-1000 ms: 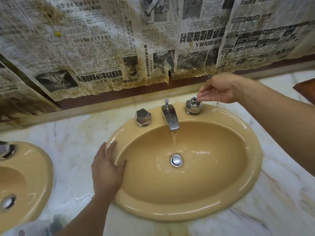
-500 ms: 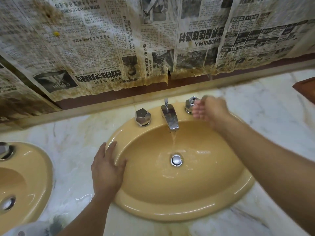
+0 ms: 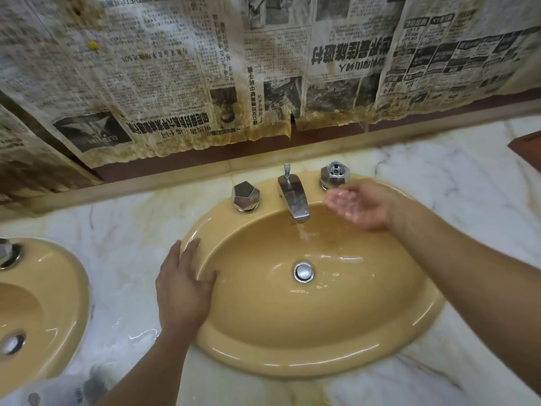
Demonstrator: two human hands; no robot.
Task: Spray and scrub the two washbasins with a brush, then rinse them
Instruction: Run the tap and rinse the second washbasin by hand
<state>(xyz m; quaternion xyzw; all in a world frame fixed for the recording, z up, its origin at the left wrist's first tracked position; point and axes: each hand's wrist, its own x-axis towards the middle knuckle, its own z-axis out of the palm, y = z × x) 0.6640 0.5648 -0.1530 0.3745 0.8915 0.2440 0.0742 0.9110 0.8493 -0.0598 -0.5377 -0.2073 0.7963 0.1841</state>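
A yellow oval washbasin [image 3: 316, 356] fills the middle of the view, with a chrome tap [image 3: 293, 197] running a thin stream of water toward the drain [image 3: 303, 271]. My left hand [image 3: 183, 288] rests flat on the basin's left rim, fingers straight. Palm up and slightly cupped, my right hand [image 3: 358, 206] hovers over the bowl just right of the spout, wet and holding nothing. It is below the right tap knob [image 3: 334, 174]. The left knob [image 3: 245, 196] is untouched. A second yellow washbasin [image 3: 55, 294] shows at the left edge. No brush is visible.
Wet white marble counter [image 3: 123, 259] surrounds both basins. Stained newspaper [image 3: 263, 68] covers the wall behind. A whitish blurred object [image 3: 52, 391] sits at the bottom left corner. A brown wooden corner [image 3: 527, 148] juts in at the right.
My right hand left the right tap knob, came down and turned palm up beside the spout. Left hand stayed on the rim. Water keeps running.
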